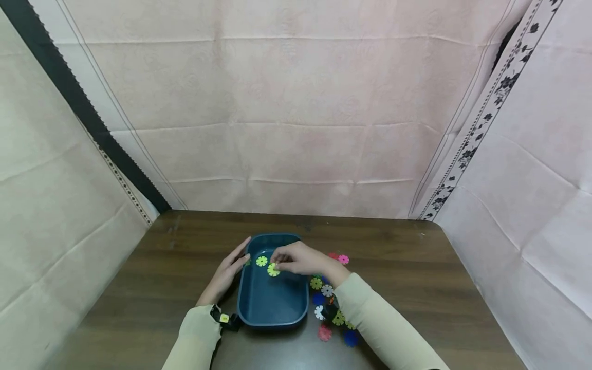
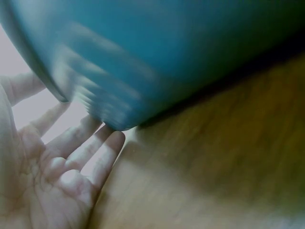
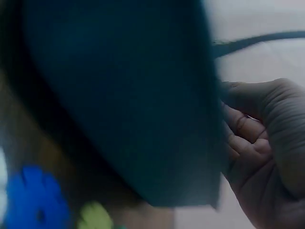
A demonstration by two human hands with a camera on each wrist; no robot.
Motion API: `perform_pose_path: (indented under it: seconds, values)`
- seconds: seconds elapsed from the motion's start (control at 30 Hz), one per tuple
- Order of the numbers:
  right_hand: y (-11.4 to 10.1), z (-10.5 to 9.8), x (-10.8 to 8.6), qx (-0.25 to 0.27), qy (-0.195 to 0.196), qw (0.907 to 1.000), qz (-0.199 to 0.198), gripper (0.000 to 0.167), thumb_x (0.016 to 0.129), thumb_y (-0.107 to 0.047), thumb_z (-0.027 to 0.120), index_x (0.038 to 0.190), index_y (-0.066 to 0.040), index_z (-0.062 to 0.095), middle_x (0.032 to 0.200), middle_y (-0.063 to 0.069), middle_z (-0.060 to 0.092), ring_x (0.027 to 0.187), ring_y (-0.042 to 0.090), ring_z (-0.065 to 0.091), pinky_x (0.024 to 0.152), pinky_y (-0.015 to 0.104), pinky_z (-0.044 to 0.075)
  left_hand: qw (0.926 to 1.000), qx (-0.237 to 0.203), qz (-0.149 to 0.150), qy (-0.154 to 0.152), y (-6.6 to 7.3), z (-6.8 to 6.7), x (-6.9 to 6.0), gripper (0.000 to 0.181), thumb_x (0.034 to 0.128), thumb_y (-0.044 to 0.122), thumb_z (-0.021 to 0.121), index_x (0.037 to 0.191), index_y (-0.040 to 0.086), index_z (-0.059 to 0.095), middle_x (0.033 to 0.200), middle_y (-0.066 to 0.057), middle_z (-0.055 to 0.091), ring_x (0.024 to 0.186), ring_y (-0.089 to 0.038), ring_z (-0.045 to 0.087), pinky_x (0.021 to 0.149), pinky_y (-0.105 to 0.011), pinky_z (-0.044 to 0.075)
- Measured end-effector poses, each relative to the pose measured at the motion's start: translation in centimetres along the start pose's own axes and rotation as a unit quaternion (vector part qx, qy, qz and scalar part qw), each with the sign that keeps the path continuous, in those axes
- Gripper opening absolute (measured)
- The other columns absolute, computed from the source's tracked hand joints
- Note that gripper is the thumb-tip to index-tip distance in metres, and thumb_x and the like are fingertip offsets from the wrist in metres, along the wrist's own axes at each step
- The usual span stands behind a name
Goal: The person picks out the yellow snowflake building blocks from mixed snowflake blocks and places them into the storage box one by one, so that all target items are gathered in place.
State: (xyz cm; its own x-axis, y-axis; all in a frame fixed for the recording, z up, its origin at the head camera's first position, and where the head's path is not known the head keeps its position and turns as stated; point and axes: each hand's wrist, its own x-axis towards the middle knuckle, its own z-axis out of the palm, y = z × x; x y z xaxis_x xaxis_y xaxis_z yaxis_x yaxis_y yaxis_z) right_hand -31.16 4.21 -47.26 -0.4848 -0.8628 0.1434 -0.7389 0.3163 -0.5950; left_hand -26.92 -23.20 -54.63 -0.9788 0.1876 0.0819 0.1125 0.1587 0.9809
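A blue tray [image 1: 274, 300] stands on the table. Fairly straight fingers of my left hand [image 1: 225, 277] touch its upper left side; the left wrist view shows this hand [image 2: 62, 167] spread against the tray's outer wall [image 2: 143, 47]. Over the inside of the tray, my right hand [image 1: 300, 258] pinches a yellow-green flower piece [image 1: 273, 270] between thumb and fingers. A similar flower [image 1: 261, 261] lies inside, with a darker green one [image 1: 248, 262] by the left fingertips. In the right wrist view the tray wall [image 3: 128, 95] hides the fingertips of the right hand [image 3: 267, 143].
Several loose flower pieces lie right of the tray, among them a pink one [image 1: 343, 259], a white one [image 1: 327, 291], a red one [image 1: 325, 332] and a blue one [image 1: 351, 338]. The brown table [image 1: 393, 267] ends at a hanging pale cloth [image 1: 296, 128].
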Motion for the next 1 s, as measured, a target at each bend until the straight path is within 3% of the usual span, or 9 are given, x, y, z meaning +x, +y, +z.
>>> perform_pose_path:
  seconds: [0.17, 0.3, 0.47, 0.5, 0.77, 1.0]
  values:
    - [0.3, 1.8, 2.5, -0.008, -0.058, 0.9977, 0.033, 0.018, 0.099, -0.017, 0.066, 0.117, -0.013, 0.070, 0.100, -0.010, 0.071, 0.090, -0.003, 0.064, 0.077, 0.016, 0.052, 1.0000, -0.006, -0.001, -0.006, 0.0, 0.1, 0.1, 0.057, 0.1070, 0.036, 0.049, 0.160, 0.025, 0.031, 0.166, -0.002, 0.020, 0.152, -0.031, 0.017, 0.117, -0.061, 0.022]
    - [0.2, 2.5, 3.4, -0.010, -0.063, 0.9964, 0.055, 0.020, 0.098, -0.012, 0.067, 0.118, -0.011, 0.070, 0.099, -0.009, 0.071, 0.088, -0.003, 0.063, 0.075, 0.016, 0.052, 0.9998, -0.012, -0.001, -0.013, 0.4, 0.1, 0.0, 0.056, 0.1082, 0.031, 0.048, 0.160, 0.022, 0.029, 0.167, -0.004, 0.018, 0.152, -0.033, 0.016, 0.116, -0.061, 0.022]
    - [0.1, 2.9, 3.7, -0.008, -0.058, 0.9958, 0.070, 0.021, 0.099, -0.009, 0.065, 0.119, -0.010, 0.070, 0.103, -0.005, 0.072, 0.091, -0.002, 0.064, 0.077, 0.016, 0.053, 0.9996, -0.020, -0.012, -0.015, 0.7, -0.1, 0.1, 0.052, 0.1088, 0.025, 0.047, 0.159, 0.027, 0.031, 0.167, -0.005, 0.017, 0.152, -0.033, 0.015, 0.117, -0.061, 0.021]
    - [0.1, 2.9, 3.8, -0.007, -0.056, 0.9958, 0.072, 0.021, 0.099, -0.009, 0.065, 0.119, -0.009, 0.070, 0.105, -0.004, 0.072, 0.093, -0.001, 0.064, 0.078, 0.017, 0.053, 0.9997, -0.020, -0.010, -0.014, 0.2, -0.2, 0.3, 0.052, 0.1089, 0.025, 0.047, 0.158, 0.029, 0.032, 0.167, -0.005, 0.017, 0.152, -0.033, 0.015, 0.117, -0.061, 0.021]
    - [-0.4, 2.5, 3.5, -0.004, -0.053, 0.9972, 0.052, 0.024, 0.100, -0.013, 0.065, 0.122, -0.006, 0.069, 0.113, 0.000, 0.072, 0.100, 0.000, 0.065, 0.084, 0.019, 0.053, 0.9998, -0.009, -0.012, -0.011, 0.0, -0.2, 0.2, 0.053, 0.1084, 0.030, 0.048, 0.159, 0.030, 0.032, 0.166, -0.002, 0.019, 0.152, -0.031, 0.016, 0.117, -0.060, 0.021]
    - [-1.6, 1.6, 3.1, -0.008, -0.038, 0.9992, 0.010, 0.027, 0.100, -0.019, 0.065, 0.124, -0.006, 0.068, 0.116, 0.000, 0.071, 0.101, -0.001, 0.064, 0.088, 0.020, 0.052, 0.9999, -0.008, 0.002, -0.013, 0.1, -0.2, 0.1, 0.054, 0.1064, 0.037, 0.050, 0.158, 0.032, 0.034, 0.166, -0.005, 0.020, 0.151, -0.032, 0.017, 0.116, -0.061, 0.022]
